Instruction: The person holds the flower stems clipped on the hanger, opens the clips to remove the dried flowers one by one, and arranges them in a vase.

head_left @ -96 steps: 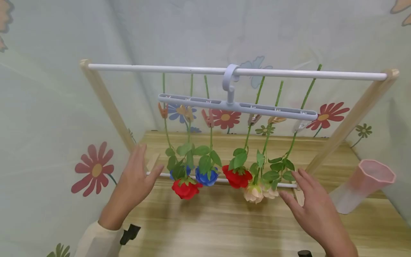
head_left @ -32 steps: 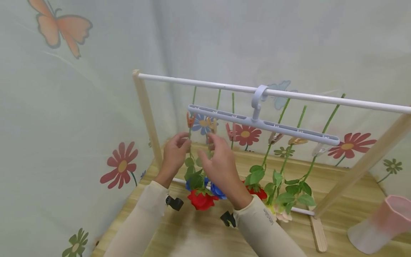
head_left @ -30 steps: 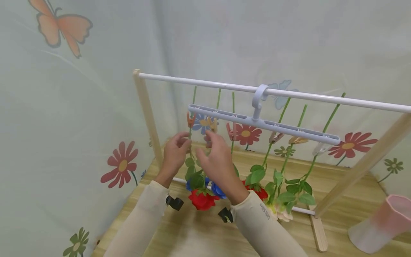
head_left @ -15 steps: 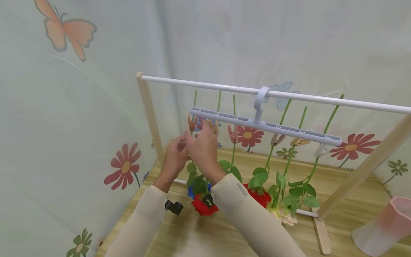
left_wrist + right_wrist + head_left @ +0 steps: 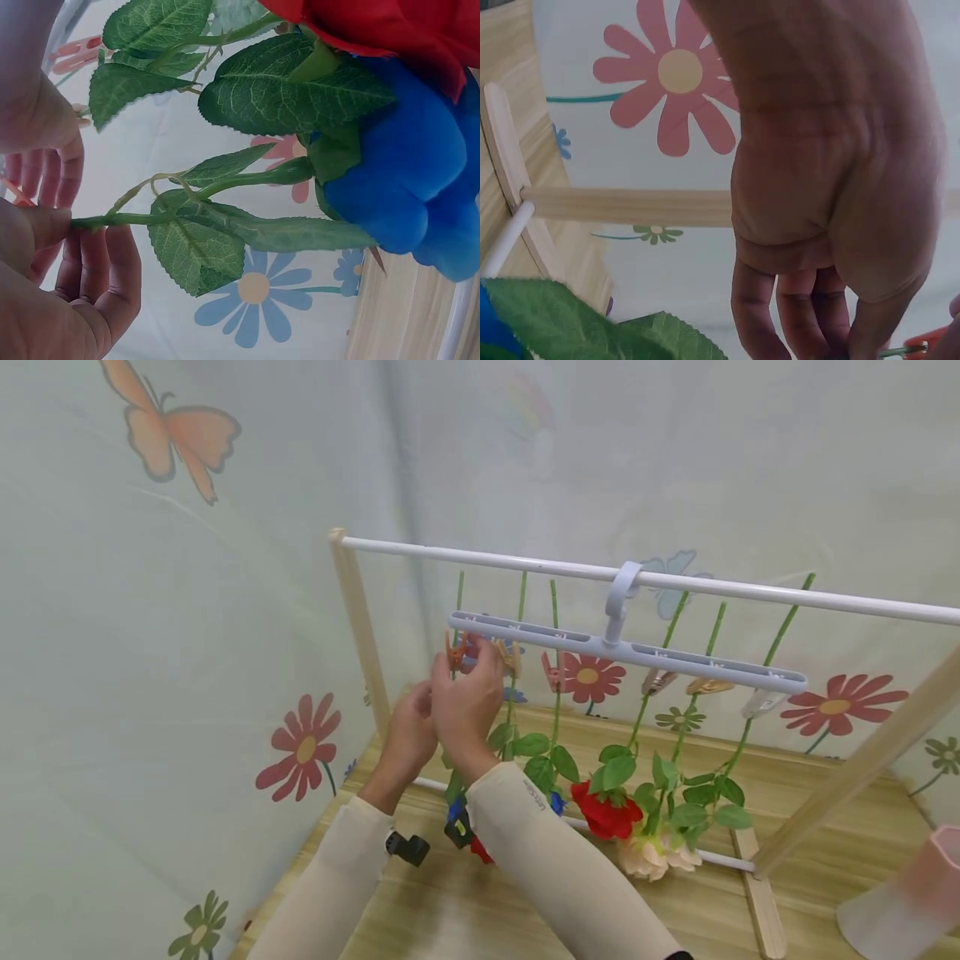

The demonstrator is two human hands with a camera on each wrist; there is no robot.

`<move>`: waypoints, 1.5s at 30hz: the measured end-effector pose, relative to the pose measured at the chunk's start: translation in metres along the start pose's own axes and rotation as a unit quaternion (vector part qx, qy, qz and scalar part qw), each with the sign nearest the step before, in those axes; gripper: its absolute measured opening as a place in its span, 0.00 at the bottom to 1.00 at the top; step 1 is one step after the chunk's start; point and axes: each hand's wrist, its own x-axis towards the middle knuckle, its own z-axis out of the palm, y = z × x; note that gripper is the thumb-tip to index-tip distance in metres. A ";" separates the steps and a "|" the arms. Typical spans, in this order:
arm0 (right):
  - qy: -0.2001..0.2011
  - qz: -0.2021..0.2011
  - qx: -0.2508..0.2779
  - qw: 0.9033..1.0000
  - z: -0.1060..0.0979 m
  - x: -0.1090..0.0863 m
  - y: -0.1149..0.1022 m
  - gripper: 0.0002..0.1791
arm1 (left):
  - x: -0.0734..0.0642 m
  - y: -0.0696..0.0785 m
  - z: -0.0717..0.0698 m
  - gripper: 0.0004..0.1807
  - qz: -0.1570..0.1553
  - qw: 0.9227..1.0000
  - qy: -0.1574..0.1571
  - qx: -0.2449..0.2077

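My left hand [image 5: 408, 735] pinches the green stem of a blue rose [image 5: 397, 172] between thumb and fingers, as the left wrist view shows. The rose hangs upside down from an orange clothespin [image 5: 455, 653] at the hanger's left end. My right hand [image 5: 468, 702] crosses over the left, its thumb and fingers bent around the orange clothespin; whether they pinch it I cannot tell. The right wrist view catches the fingers bent downward, tips cut off. A red rose [image 5: 382, 30] hangs beside the blue one. My right sleeve [image 5: 555, 852] hides part of both in the head view.
A pale blue hanger [image 5: 675, 662] hooks over the white rail [image 5: 750, 596] of a wooden-legged rack. Other clothespins hold further hanging flowers, including a red rose [image 5: 607, 810] and cream ones [image 5: 648, 858]. A pink and white vase [image 5: 903, 893] stands on the wooden table [image 5: 420, 910], right.
Both hands have gone from the rack's two sides to its left end. The left has taken hold of the stem; the right has moved left and up to the orange clothespin. The head view has shifted.
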 end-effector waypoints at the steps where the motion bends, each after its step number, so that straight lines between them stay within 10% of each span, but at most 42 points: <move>1: 0.009 0.001 0.002 1.000 0.002 0.001 0.001 0.22 | -0.001 0.000 0.000 0.21 0.001 1.000 0.000 0.000; 17: 0.061 0.006 0.031 0.998 0.013 0.005 0.012 0.16 | -0.002 -0.003 -0.007 0.20 -0.020 0.997 -0.045 -0.059; 45: 0.042 0.005 0.031 0.999 0.006 0.002 0.019 0.18 | -0.005 -0.005 -0.002 0.19 -0.035 0.998 -0.030 -0.052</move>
